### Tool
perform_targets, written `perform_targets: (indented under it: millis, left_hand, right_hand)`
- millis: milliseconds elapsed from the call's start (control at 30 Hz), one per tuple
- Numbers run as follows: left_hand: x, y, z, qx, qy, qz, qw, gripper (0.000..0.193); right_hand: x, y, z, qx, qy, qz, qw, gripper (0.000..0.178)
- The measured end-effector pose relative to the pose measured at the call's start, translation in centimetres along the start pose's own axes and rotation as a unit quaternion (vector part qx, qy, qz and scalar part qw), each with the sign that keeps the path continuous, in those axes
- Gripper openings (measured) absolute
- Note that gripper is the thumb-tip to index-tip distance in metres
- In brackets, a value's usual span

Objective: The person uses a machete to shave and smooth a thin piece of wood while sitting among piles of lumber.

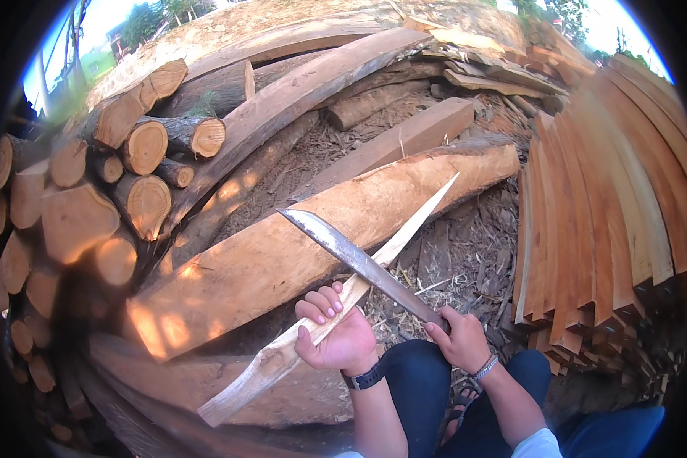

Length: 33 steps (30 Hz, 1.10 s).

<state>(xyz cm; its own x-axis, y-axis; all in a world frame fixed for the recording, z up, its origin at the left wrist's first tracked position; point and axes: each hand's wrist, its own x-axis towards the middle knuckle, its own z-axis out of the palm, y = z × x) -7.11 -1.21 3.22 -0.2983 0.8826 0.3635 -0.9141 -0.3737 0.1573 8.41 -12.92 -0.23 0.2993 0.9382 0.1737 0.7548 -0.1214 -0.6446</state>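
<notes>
My left hand (336,332) is closed round a pale, split wooden stick (266,366), gripping it near its middle. The stick slants from lower left up to a thin pointed tip at the upper right. In my right hand (460,337) is a machete (349,254) with a long, dark-backed blade; its handle is hidden in my fist. The blade crosses over the stick just beyond my left hand, its tip toward the upper left. Behind both lies a thick squared beam (282,252).
Cut logs (146,202) are stacked at the left, and sawn planks (588,206) at the right. Shavings and bark (466,282) litter the ground in front of my knees. Another beam (404,137) and a long slab (313,80) lie farther back. A lower timber (298,389) is close by my left wrist.
</notes>
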Motion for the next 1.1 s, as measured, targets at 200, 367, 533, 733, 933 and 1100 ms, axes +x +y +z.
perform_targets:
  millis: [200, 367, 533, 733, 933, 1100]
  left_hand:
    - [-1.3, -1.7, 0.2, 0.018, 0.053, -0.011, 0.998, 0.030]
    - [-1.7, -1.8, 0.1, 0.014, 0.105, -0.011, 0.994, 0.029]
    - [-3.1, -2.7, 0.8, 0.060, 0.148, 0.022, 0.987, 0.024]
    - [-3.2, -3.0, 0.6, 0.053, 0.145, 0.019, 0.988, 0.021]
    - [-2.6, -2.6, 0.0, 0.051, 0.129, 0.005, 0.990, 0.018]
    - [-2.6, -3.2, 0.4, 0.057, 0.133, 0.006, 0.989, 0.015]
  right_hand:
    - [0.0, 2.6, -0.3, -0.029, -0.027, -0.011, 0.999, 0.044]
    - [0.5, 4.4, -0.8, -0.023, -0.025, -0.015, 0.999, 0.046]
    - [0.2, 5.1, -0.6, -0.026, -0.051, -0.007, 0.998, 0.049]
    - [0.9, 6.3, -0.9, -0.031, -0.034, -0.015, 0.999, 0.051]
    - [1.1, 6.4, -1.2, -0.044, -0.044, -0.039, 0.997, 0.051]
    - [0.8, 6.7, -0.3, 0.015, -0.062, -0.044, 0.997, 0.051]
